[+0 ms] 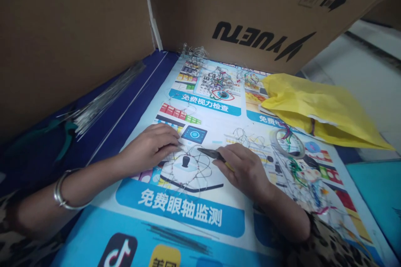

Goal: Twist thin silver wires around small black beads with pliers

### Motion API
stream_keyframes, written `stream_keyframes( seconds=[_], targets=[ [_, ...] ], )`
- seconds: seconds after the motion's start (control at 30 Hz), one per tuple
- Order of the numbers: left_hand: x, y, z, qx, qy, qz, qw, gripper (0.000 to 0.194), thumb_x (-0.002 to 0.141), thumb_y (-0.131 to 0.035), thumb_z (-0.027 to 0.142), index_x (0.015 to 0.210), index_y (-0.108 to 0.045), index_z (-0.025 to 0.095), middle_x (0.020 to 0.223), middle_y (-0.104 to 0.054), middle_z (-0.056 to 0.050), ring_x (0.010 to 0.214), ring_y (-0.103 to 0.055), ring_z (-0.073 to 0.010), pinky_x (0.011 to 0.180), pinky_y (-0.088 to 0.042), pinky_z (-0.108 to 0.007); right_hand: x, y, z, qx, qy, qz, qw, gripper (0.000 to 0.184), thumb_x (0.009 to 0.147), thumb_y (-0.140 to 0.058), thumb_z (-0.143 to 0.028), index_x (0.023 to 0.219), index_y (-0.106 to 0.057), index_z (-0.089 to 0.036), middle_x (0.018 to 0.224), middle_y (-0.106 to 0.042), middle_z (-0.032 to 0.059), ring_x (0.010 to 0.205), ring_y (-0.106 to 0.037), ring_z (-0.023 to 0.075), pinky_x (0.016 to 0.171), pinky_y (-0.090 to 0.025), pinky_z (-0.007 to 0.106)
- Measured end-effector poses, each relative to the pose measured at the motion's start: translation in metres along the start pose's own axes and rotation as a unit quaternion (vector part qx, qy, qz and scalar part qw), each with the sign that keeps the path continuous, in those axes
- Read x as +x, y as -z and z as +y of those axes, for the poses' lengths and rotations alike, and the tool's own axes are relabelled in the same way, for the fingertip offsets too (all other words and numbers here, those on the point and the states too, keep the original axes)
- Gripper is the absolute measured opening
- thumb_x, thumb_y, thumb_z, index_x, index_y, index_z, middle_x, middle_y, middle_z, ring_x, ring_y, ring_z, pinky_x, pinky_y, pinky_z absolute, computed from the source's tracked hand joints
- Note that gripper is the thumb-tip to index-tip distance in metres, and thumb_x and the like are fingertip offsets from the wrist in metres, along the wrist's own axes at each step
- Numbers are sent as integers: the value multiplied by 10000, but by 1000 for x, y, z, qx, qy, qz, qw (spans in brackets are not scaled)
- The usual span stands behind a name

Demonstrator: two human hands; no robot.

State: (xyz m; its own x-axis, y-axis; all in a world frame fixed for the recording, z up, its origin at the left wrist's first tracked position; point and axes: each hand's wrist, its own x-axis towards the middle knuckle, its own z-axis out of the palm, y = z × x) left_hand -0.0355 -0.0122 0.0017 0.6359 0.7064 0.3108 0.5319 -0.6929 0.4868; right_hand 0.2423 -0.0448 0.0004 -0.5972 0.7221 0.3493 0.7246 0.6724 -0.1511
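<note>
1. Left of the fingers [164, 135], we see a plain cardboard panel [69, 29].
2. Beyond them, we face a lettered cardboard panel [188, 8], its "YUETU" upside down; a white strip [153, 25] edges the corner.
3. Beneath them, a printed sheet [90, 227] covers a dark blue surface [108, 129].
4. Far right beyond them, we see pale floor [363, 62], dimly lit.

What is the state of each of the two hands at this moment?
Left hand: at the thin wires; whether it pinches one cannot be told.
Right hand: closed, holding a dark-tipped tool.
</note>
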Motion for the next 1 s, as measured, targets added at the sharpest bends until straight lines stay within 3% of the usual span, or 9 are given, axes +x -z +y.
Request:
stream_keyframes(
  seconds=[0.13, 0.47, 0.83, 1.0],
  targets=[
    [0, -1, 0, -8, 1, 6, 1000, 147, 893, -506, 264, 889, -627, 182, 985, -640, -49, 964, -562, -179, 881, -417, -340, 0, -3, 1, -15, 26, 32, 999, 172, 879, -516, -324, 908, -589, -170, 825, -630, 65, 750, -558, 169, 666, -431, 283],
    [1, -2, 5, -33, 33, -2, 999, 122, 884, -502, 216, 829, -601, 170, 978, -641, -51, 966, -553, -186, 871, -412, -358, 2, -3, 1, -30, 61, 35, 997, 137, 855, -564, -291, 914, -569, -167, 822, -637, 61, 744, -563, 169, 661, -437, 286],
    [-1, -3, 10, -21, 34, -6, 999, 54, 824, -544, 170, 822, -598, 173, 1064, -615, -58, 1039, -530, -207, 907, -387, -384, 2, -2, 2, -17, 52, 25, 998, 131, 859, -555, -283, 905, -588, -165, 811, -634, 60, 749, -571, 166, 658, -436, 281],
    [1, 1, 10, -52, 36, 33, 997, 113, 833, -487, 151, 815, -599, 162, 1037, -626, -73, 1006, -549, -194, 889, -418, -356, 2, 0, 2, -17, 57, 26, 998, 144, 864, -544, -287, 897, -593, -156, 805, -630, 70, 732, -561, 171, 645, -436, 287]
  ],
)
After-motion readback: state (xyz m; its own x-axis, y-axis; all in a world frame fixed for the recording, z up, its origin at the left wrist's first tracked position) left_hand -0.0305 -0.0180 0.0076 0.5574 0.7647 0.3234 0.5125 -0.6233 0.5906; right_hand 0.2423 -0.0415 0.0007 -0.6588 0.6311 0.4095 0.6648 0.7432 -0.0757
